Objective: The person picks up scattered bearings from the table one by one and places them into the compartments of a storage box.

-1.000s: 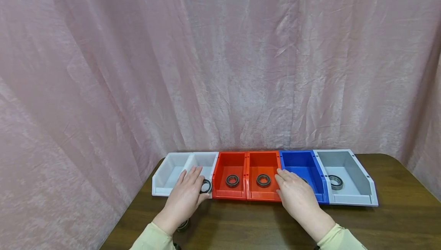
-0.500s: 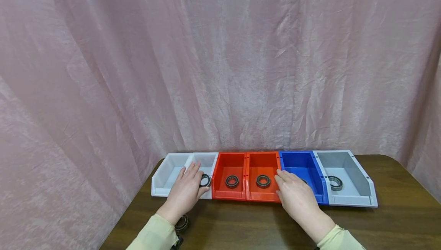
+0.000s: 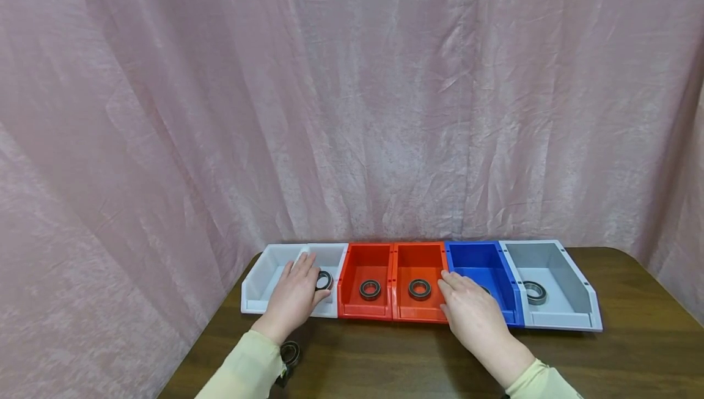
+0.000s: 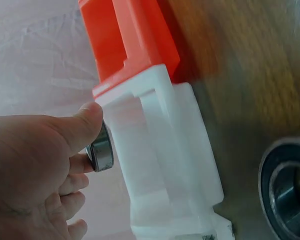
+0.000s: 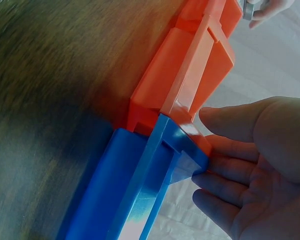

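Observation:
My left hand (image 3: 291,298) pinches a ball bearing (image 4: 103,152) between thumb and fingers. In the head view it is over the second white bin (image 3: 332,254) from the left. Another bearing (image 3: 297,353) lies on the table by my left wrist; it shows large in the left wrist view. My right hand (image 3: 475,310) is at the wall between the orange-red bin (image 3: 420,258) and the blue bin (image 3: 475,255), fingers fairly straight, holding no bearing. It partly hides a bearing (image 3: 486,289) in the blue bin.
Single bearings lie in the red bin (image 3: 371,258), the orange-red bin and the grey bin (image 3: 566,292) at the right end. A white bin (image 3: 269,283) ends the row at left. Behind the brown table (image 3: 374,356) hangs a pink curtain (image 3: 385,112).
My left hand has shifted slightly left and farther from me with the bearing, uncovering more of the bearing on the table. The right hand stays in place.

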Action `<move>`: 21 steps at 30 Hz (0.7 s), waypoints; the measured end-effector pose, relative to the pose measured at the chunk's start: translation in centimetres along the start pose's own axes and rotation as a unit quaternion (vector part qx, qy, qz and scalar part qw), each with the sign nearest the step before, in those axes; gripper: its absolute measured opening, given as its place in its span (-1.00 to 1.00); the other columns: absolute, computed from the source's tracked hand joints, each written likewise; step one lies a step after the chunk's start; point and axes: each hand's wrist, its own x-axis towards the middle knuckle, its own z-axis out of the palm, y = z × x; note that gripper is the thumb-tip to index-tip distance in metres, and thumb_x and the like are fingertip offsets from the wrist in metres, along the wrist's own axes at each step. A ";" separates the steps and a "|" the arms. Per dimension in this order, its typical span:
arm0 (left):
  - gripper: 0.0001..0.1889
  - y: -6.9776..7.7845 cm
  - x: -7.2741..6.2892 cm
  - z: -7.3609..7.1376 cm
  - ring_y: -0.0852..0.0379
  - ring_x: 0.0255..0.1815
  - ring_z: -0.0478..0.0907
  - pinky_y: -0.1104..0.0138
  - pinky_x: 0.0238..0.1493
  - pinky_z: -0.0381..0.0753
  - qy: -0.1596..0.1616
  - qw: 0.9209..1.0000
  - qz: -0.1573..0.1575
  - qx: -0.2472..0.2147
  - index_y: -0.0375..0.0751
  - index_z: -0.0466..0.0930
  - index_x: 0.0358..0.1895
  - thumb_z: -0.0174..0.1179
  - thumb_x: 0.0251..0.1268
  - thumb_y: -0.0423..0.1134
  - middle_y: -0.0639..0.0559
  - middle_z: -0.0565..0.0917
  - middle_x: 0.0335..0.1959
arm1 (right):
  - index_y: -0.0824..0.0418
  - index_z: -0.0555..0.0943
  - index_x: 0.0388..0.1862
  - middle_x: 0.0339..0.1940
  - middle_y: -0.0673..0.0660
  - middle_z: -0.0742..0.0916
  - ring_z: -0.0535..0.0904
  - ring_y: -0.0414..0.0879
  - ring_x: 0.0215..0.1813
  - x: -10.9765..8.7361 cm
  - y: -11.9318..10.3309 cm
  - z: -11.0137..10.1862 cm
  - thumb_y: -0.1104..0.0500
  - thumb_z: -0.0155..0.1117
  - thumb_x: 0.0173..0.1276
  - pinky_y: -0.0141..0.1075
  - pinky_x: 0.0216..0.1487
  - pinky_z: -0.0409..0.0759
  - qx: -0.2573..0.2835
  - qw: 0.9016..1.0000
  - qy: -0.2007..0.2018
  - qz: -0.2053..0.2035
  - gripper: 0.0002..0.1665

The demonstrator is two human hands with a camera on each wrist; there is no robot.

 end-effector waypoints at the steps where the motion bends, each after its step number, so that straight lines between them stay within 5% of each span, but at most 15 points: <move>1: -0.47 -0.1 0.1 0.0 -0.38 0.63 0.37 -0.28 0.61 0.31 -0.004 1.000 -0.005 0.000 -0.44 0.68 0.18 0.52 0.44 -0.03 -0.42 0.50 0.55 | 0.37 0.79 0.15 0.28 0.33 0.79 0.72 0.27 0.33 0.0 0.0 0.0 0.25 0.72 0.25 0.14 0.40 0.64 0.000 1.000 0.000 0.000 -0.49; 21: -0.44 -0.5 1.7 1.4 -0.40 0.62 0.38 -0.19 0.64 0.31 -0.047 0.998 -0.028 -0.020 -0.54 0.65 0.22 0.52 0.45 -0.10 -0.46 0.50 0.53 | 0.38 0.79 0.16 0.27 0.33 0.79 0.73 0.26 0.33 0.0 0.0 0.0 0.24 0.72 0.25 0.14 0.40 0.65 -0.001 1.000 0.001 -0.001 -0.48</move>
